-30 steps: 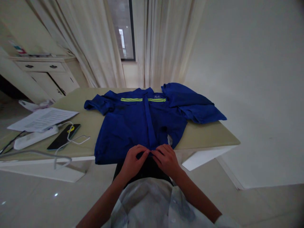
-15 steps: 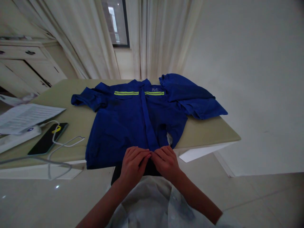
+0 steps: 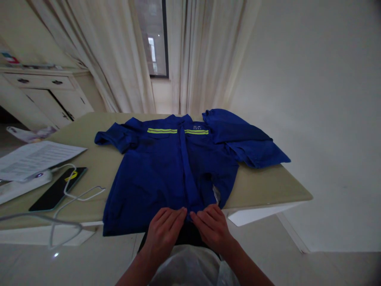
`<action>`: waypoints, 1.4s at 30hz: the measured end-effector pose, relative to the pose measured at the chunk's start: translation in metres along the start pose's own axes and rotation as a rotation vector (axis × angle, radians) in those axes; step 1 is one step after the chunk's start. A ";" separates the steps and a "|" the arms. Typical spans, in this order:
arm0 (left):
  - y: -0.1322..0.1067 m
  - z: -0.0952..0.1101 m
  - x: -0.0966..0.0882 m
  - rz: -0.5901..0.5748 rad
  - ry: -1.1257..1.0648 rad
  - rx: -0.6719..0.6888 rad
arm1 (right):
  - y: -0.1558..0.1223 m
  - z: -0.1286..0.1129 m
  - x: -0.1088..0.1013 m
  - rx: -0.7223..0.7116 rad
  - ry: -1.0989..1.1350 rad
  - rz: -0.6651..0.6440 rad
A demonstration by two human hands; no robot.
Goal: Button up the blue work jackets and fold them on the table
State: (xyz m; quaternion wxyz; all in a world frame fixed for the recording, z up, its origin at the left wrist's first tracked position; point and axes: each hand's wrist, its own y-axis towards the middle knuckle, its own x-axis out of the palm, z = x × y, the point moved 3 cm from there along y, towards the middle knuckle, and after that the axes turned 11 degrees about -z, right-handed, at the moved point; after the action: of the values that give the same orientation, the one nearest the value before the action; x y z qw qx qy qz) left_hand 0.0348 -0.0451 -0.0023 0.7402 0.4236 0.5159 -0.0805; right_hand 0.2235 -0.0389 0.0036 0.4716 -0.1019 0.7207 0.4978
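A dark blue work jacket (image 3: pixel 154 167) with yellow-green reflective strips on the chest lies front side up across the table, its bottom edge hanging over the near side. At the middle of that hem, my left hand (image 3: pixel 166 230) pinches the cloth beside the front placket. My right hand (image 3: pixel 212 228) grips the hem just across from it, fingers curled and close to the left ones. The fingertips partly hide the cloth between them. One sleeve (image 3: pixel 114 135) lies bent at the left; more blue cloth (image 3: pixel 247 139) is bunched at the right.
On the table's (image 3: pixel 264 188) left side are printed papers (image 3: pixel 38 159), a black phone (image 3: pixel 56 190) and a white cable (image 3: pixel 86 194) that loops over the front edge. Curtains (image 3: pixel 113 55) hang behind, a white cabinet (image 3: pixel 44 91) stands back left, and a wall rises at right.
The camera view has tilted up, so everything sits lower in the picture. Both hands stay at the hem, with a slightly wider gap between their fingertips.
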 end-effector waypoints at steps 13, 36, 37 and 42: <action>-0.002 -0.012 -0.013 -0.038 -0.280 -0.160 | -0.021 0.013 -0.008 0.235 0.176 0.162; 0.185 -0.283 0.052 -0.464 0.076 -0.570 | 0.181 0.229 0.077 0.344 0.252 -0.435; 0.196 -0.284 0.062 -0.471 0.068 -0.558 | 0.194 0.240 0.092 0.364 0.270 -0.460; 0.236 -0.311 0.093 -0.465 0.050 -0.527 | 0.239 0.302 0.137 0.532 0.281 -0.437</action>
State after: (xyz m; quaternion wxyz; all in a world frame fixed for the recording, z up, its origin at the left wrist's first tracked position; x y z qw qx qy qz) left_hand -0.0080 0.3532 0.0147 0.7732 0.0912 0.6195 -0.1006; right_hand 0.1777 0.3662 0.0270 0.4733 -0.1944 0.8438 0.1618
